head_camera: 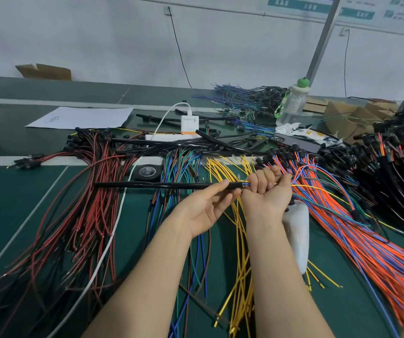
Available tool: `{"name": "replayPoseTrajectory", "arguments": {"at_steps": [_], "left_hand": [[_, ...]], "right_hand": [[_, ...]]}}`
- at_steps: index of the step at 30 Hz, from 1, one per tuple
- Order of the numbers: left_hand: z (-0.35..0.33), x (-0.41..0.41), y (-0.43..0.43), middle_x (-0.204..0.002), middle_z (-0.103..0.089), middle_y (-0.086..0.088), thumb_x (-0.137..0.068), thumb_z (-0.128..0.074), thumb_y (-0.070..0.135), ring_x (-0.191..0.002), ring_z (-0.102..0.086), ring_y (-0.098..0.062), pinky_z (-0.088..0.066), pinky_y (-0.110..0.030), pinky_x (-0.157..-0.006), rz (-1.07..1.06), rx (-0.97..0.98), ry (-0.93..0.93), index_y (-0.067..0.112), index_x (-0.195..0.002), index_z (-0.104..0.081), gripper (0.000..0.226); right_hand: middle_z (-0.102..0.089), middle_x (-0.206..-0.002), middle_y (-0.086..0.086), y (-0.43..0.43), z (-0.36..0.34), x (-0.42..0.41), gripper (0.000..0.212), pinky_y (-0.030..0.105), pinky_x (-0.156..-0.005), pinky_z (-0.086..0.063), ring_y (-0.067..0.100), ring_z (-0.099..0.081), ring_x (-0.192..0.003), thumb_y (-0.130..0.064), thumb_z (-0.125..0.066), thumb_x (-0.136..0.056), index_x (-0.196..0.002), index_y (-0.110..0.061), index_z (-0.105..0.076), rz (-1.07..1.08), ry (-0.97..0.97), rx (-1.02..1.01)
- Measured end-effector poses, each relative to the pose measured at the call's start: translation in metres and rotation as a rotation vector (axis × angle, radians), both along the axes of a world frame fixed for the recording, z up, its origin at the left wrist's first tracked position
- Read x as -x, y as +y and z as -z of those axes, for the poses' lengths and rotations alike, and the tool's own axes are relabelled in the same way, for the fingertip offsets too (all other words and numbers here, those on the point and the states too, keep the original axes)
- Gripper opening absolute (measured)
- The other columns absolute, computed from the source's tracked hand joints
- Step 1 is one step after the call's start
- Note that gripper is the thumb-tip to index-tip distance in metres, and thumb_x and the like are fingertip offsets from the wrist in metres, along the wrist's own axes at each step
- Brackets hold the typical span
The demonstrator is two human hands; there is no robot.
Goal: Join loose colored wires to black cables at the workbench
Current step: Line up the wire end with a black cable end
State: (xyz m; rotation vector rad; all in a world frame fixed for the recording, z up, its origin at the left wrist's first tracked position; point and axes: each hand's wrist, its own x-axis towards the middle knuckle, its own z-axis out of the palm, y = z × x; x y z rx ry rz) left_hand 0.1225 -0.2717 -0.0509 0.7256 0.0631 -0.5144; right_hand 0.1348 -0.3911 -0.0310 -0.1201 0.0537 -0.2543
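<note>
Closest in, two bare forearms reach out over the green surface (25,215), crossing a spill of yellow wires (240,240). Now the left grip (206,206): palm up, fingertips pinching the near end of a black cable (159,185). Just beside it, the right grip (266,191) is clenched in a fist round a handful of colored wires (303,182), orange, blue and yellow, fanning away to the right.

Here's what matters: the cable lies level, its long axis running left to right. The free length points off left and the open end faces the right fist, very nearly touching it. In the small gap between the two grips, a few blue and yellow strands show at the cable's mouth. So the join sits right between the hands, equally near to both. My guess is the next move runs along that one line, wires going leftward into the cable.

To the sides lie red wires (86,203) on the left and an orange-and-blue bundle (366,240) on the right, with a white roll (296,235) under the right wrist. Further back, a black tape roll (147,172). Then a white charger (189,124) with an orange base; there's print on its face, too blurred to read. A sheet of paper (81,117) carries handwriting I can't make out. There's a bottle (293,103) with a green cap, and the wall signs (357,13) have teal headings, illegible from here.
</note>
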Motion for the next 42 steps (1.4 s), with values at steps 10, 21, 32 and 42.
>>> {"name": "replayPoseTrajectory", "arguments": {"at_steps": [10,21,32,42], "left_hand": [[0.0065,-0.0036,-0.0006,-0.090,-0.073,-0.012,-0.071,-0.069,0.015,-0.080,-0.072,-0.013,-0.055,-0.015,-0.062,-0.024,0.001,-0.090,0.000,-0.094,-0.066,0.028],[0.0088,-0.0055,-0.0022,-0.090,-0.073,-0.010,-0.073,-0.068,0.015,-0.081,-0.071,-0.012,-0.054,-0.016,-0.064,-0.046,0.007,-0.143,0.002,-0.094,-0.066,0.025],[0.0078,-0.0080,-0.0063,-0.085,-0.073,-0.007,-0.089,-0.059,0.009,-0.079,-0.070,-0.011,-0.054,-0.016,-0.065,-0.190,0.008,-0.173,-0.001,-0.103,-0.060,0.018],[0.0090,-0.0061,-0.0077,-0.086,-0.073,-0.003,-0.091,-0.055,0.003,-0.082,-0.070,-0.009,-0.054,-0.016,-0.068,-0.159,-0.050,-0.258,0.007,-0.096,-0.062,0.010]], "right_hand": [[-0.023,-0.041,-0.006,-0.0001,-0.0015,0.0014,0.052,0.019,-0.031,-0.013,0.007,-0.017,-0.030,-0.044,-0.028,-0.103,-0.065,-0.013,-0.045,0.016,0.027,0.023],[-0.024,-0.041,-0.006,0.0006,-0.0009,0.0009,0.051,0.019,-0.030,-0.014,0.008,-0.018,-0.029,-0.042,-0.028,-0.103,-0.065,-0.013,-0.044,0.001,0.029,-0.075],[-0.026,-0.041,-0.005,0.0015,0.0010,-0.0009,0.053,0.017,-0.032,-0.016,0.008,-0.022,-0.029,-0.043,-0.027,-0.104,-0.065,-0.012,-0.046,0.013,0.020,-0.020],[-0.027,-0.041,-0.005,0.0017,0.0018,-0.0010,0.052,0.017,-0.033,-0.016,0.008,-0.022,-0.030,-0.040,-0.027,-0.104,-0.065,-0.012,-0.046,0.030,0.063,-0.021]]}}
